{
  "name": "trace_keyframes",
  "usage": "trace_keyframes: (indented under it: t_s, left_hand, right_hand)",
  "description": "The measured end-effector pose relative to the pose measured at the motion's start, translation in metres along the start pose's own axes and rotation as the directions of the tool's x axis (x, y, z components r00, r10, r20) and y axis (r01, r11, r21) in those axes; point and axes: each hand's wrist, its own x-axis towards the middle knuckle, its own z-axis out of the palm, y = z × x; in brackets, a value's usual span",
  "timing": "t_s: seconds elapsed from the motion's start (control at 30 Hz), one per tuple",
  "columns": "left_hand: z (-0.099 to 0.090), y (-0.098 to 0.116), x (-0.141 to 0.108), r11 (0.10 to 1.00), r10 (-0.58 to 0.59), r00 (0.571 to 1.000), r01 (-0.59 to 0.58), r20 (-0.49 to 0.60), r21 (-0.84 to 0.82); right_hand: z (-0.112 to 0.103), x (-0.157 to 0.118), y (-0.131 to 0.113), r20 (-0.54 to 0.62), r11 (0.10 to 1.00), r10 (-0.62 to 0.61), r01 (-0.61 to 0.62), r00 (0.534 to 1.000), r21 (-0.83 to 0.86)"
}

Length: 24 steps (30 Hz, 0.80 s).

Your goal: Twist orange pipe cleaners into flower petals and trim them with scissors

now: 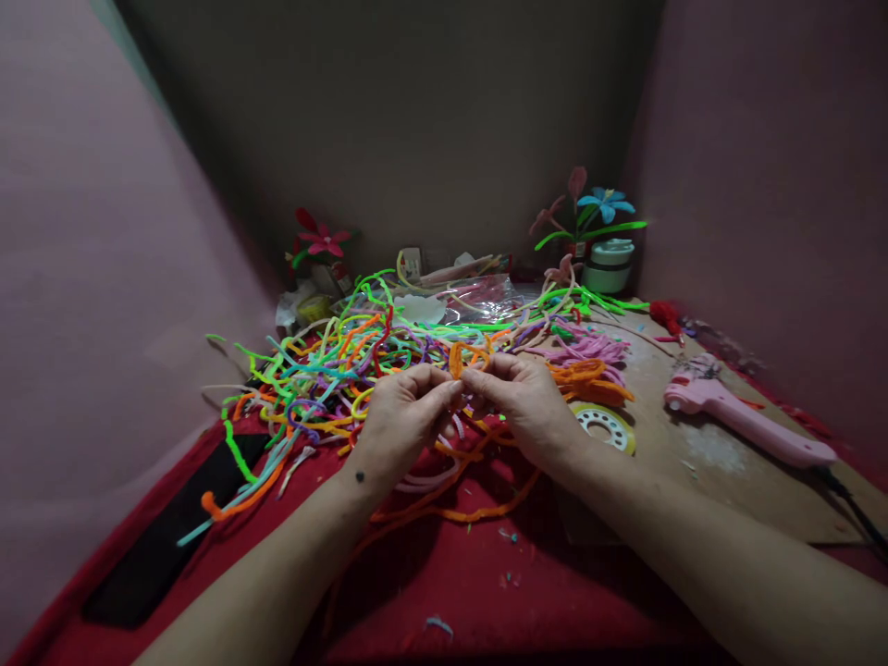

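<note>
Both hands meet near the middle of the view, fingertips almost touching. Between them an orange pipe cleaner is bent into a small loop that stands above the fingertips. My left hand pinches it at the base of the loop. Thumb and fingers of my right hand close on it from the other side. A long orange strand curves over the red cloth below the hands. Behind them lies a tangled heap of colourful pipe cleaners. The exact spot under the fingertips is hidden.
On the right a brown board bears a pink glue gun with a black cord. A yellow tape roll and an orange bundle sit beside my right hand. A black strip lies left. Potted flowers stand behind.
</note>
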Motion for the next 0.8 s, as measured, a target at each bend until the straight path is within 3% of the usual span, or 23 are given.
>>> trace_keyframes:
  t_s: [0.13, 0.2, 0.37, 0.53, 0.8]
  left_hand:
    - [0.002, -0.001, -0.001, 0.996, 0.063, 0.997, -0.065, 0.044, 0.067]
    - [0.003, -0.003, 0.0, 0.998, 0.025, 0.993, -0.032, 0.117, 0.06]
    - [-0.001, -0.011, 0.008, 0.981, -0.017, 0.986, 0.049, 0.168, -0.189]
    - [-0.005, -0.016, 0.011, 0.985, 0.015, 0.983, 0.017, 0.184, -0.169]
    - [-0.012, -0.013, 0.015, 0.958, -0.102, 0.931, 0.186, 0.35, -0.217]
  right_hand:
    - [-0.002, 0.002, 0.006, 0.086, 0.985, 0.056, -0.069, 0.995, 0.156]
    - [-0.004, 0.004, 0.01, 0.119, 0.98, 0.071, -0.091, 0.99, 0.177]
    - [-0.002, 0.004, 0.01, 0.074, 0.992, 0.067, -0.074, 0.995, 0.099]
    - [-0.001, 0.002, 0.007, 0.093, 0.988, 0.129, -0.136, 0.987, 0.068]
    - [-0.003, 0.006, 0.015, 0.197, 0.962, 0.102, -0.147, 0.975, 0.229]
